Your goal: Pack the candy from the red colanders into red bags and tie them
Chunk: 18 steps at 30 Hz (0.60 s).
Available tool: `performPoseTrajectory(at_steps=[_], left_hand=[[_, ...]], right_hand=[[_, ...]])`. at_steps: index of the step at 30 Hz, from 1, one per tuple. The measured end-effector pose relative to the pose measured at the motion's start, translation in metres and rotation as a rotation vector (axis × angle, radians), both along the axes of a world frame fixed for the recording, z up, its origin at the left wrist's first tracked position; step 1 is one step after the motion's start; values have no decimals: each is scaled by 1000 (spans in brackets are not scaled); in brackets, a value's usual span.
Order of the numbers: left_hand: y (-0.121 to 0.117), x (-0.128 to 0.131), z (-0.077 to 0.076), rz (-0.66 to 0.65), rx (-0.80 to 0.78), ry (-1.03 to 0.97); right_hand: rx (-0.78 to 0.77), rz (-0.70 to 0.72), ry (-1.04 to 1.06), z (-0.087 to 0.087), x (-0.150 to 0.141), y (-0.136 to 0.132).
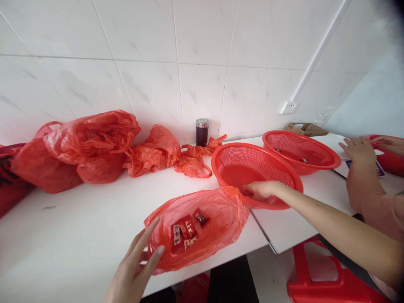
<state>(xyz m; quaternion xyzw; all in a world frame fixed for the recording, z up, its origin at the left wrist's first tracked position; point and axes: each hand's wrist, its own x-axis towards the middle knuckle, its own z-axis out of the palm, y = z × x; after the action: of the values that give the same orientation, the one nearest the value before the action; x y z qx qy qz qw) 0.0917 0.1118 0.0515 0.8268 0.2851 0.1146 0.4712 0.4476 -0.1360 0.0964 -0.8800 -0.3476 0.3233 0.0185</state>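
Note:
A thin red plastic bag [217,223] lies spread at the table's front, its mouth facing up. Inside are several small wrapped snack packets [187,227], mostly red, one with a dark front. My left hand [135,256] is at the bag's left end, thumb and fingers apart, fingertips against the plastic. My right hand [260,190] reaches into the near red perforated basket [249,158], low at its left front side. Its fingers are curled downward; a small red bit shows at the fingertips, but I cannot make out what it is.
Crumpled red bags [91,139] line the wall at left. A dark tumbler [202,132] stands behind. Another red basket [301,147] holds a few small items. At right, a co-worker's hands [360,149] are near a red container [391,155]. A red stool [334,290] stands below the table edge.

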Motion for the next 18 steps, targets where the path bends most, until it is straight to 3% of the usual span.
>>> performPoseTrajectory(at_steps=[2,4,6,8,11,14,18], left_hand=[[7,-7,3,56,-69,-24],[11,-11,6,122,-109,-37],[14,-13,5,138,-142,-31],[16,-12,-1,106,-207,-21],[20,-10,-8,29,-354,-25],[21,-12,-1,7,-386,-39],[17,-21,15,57,-336,-42]], right_hand=[[72,8,-31,17,0,4],[271,5,-88,43,-11,12],[540,40,-105,67,-34,23],[671,137,-56,82,-65,37],[580,324,-169,81,-101,54],[468,462,-443,67,-113,59],[229,442,-555,58,-110,47]])
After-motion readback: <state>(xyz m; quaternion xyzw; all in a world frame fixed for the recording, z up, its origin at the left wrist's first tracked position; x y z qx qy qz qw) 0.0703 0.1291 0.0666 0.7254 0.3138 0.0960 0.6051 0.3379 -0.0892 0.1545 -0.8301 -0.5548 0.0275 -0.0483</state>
